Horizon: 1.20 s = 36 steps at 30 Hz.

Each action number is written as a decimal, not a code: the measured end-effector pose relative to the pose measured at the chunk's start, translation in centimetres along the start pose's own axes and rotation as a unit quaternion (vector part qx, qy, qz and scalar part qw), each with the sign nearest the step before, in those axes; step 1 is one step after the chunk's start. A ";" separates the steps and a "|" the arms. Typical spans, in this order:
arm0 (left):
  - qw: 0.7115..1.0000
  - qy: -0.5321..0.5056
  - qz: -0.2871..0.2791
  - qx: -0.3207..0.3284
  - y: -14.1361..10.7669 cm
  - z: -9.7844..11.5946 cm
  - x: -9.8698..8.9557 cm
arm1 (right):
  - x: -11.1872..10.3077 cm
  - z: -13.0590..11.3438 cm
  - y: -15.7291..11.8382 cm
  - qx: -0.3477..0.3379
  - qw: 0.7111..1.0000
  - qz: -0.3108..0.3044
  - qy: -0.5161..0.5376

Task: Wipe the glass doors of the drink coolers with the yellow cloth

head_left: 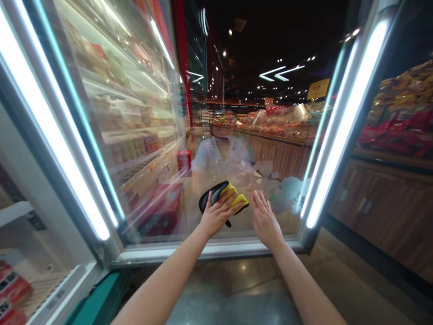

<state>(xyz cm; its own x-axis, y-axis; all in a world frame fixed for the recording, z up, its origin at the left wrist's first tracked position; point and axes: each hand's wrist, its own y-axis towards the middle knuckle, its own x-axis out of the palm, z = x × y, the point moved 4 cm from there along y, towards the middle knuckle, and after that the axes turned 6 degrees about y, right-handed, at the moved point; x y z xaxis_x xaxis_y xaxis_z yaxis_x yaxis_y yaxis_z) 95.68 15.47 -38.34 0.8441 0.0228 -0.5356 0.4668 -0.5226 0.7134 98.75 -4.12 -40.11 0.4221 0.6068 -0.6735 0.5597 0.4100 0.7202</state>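
Low on a glass door [152, 237], my left hand [218, 212] presses a folded yellow and dark grey cleaning cloth [238, 198] to the pane. Its fingers spread over the cloth, and the dark edge sticks out to the left and below. My right hand [265, 219] is just right of the cloth, fingers stretched out and close together, palm toward the glass. Nothing shows in it. Whether the right palm touches the pane I cannot tell. Faint reflections and pale floral shapes show in the glass around both hands.
Bright light strips run along the door's left frame [50, 122] and right frame [352, 122]. An open refrigerated cabinet with red packages [13, 284] is at lower left. Wooden display counters [382, 212] heaped with packaged goods stand to the right. Shiny floor [233, 293] lies below the door.
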 end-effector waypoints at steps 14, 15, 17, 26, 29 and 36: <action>1.000 0.001 -0.004 -0.028 3.4 0.9 -0.1 | 0.2 1.9 -1.4 0.023 1.000 -0.002 -0.010; 1.000 -0.002 0.004 -0.020 4.5 0.4 -0.6 | 0.1 2.0 -1.4 0.032 0.999 -0.001 -0.017; 0.999 0.004 0.016 -0.051 6.0 -1.4 -1.7 | -0.1 2.3 -1.6 0.049 0.998 0.000 -0.031; 1.000 0.002 0.003 -0.014 3.4 1.3 0.6 | -0.8 3.0 -2.0 0.091 0.994 -0.013 -0.051; 0.996 -0.009 -0.003 0.091 6.4 1.9 0.4 | -0.9 3.1 -2.0 0.103 0.994 -0.006 -0.041; 0.998 0.041 0.041 -0.039 8.1 0.1 -1.3 | -1.5 4.6 -2.2 0.155 0.988 0.006 -0.013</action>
<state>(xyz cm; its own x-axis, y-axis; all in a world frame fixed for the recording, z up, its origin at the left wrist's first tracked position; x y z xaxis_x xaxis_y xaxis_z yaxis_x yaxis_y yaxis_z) 98.33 11.12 -31.95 0.8977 0.0532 -0.4375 0.4112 -0.4583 0.7880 100.15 -9.05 -41.45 0.4457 0.5910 -0.6724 0.7442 0.1729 0.6452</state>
